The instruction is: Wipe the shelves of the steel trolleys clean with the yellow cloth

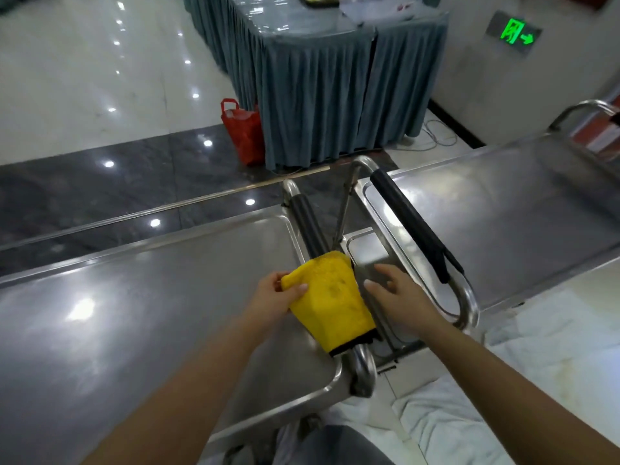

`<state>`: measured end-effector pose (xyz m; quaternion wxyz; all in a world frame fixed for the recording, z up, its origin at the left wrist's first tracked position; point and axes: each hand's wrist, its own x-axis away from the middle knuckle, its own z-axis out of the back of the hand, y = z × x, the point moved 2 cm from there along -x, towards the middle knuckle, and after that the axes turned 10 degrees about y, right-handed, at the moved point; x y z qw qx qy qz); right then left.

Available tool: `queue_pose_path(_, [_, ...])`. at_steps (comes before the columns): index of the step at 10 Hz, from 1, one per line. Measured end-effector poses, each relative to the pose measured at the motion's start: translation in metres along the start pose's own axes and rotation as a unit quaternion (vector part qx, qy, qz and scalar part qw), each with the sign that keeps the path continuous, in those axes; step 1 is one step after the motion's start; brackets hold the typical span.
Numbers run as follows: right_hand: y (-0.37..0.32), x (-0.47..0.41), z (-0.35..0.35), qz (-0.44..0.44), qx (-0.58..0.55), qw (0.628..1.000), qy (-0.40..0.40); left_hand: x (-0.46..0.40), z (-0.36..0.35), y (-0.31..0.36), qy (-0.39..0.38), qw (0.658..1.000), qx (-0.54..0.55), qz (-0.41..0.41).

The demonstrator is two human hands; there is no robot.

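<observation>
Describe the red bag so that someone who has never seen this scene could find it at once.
Beyond the two steel trolleys stands a long table skirted in pleated grey-blue cloth. The red bag sits on the floor against the skirt's left corner, where pale tiles meet the dark strip. It is the only red plastic carrier bag there, handles upright.

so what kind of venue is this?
Probably a hotel or banquet hall: skirted table, polished tiled floor, lit green exit sign, steel service trolleys.

One head camera looks forward and down, close over both hands and two steel trolleys (134, 297).
</observation>
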<state>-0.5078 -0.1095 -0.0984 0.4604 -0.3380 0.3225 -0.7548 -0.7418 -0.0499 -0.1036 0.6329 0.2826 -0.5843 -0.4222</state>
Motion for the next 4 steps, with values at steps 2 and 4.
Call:
queue_pose_path(2, [-0.010,0.020,-0.033,0.004,-0.014,0.994,-0.111,0.006,0.005,-0.019,0.037,0.996,-0.078,-0.031])
queue_pose_path(4, [-0.051,0.016,-0.042,0.127,0.084,0.988,0.029,0.010,0.055,-0.020,0.071,0.991,-0.104,-0.052])
